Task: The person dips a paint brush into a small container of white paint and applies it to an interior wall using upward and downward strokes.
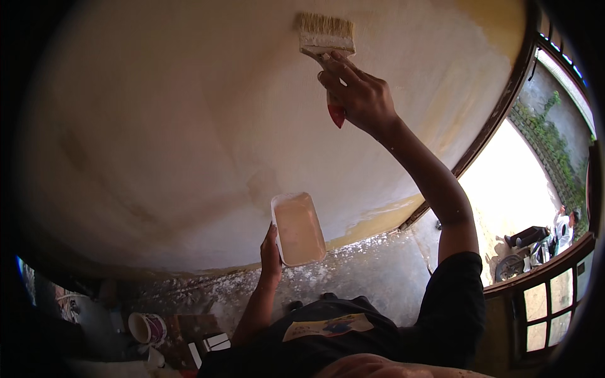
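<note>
My right hand (361, 97) grips a wide flat paintbrush (327, 40) with pale bristles and a red-tipped handle. The brush is raised, its bristles at the wall (179, 118), whose surface is coated off-white with patches of yellow at the upper right and along the bottom. Lower down, my left hand (271, 250) holds a shallow rectangular plastic tub (298, 229) by its left side. Pale, cream-coloured liquid lies in the tub.
White flakes litter the concrete floor (364, 274) along the wall's foot. A bucket (147, 328) stands at the lower left. At right, beyond a wooden door frame (491, 113), a person (565, 229) is outdoors by a motorcycle (513, 268). A paned window (548, 309) is at the lower right.
</note>
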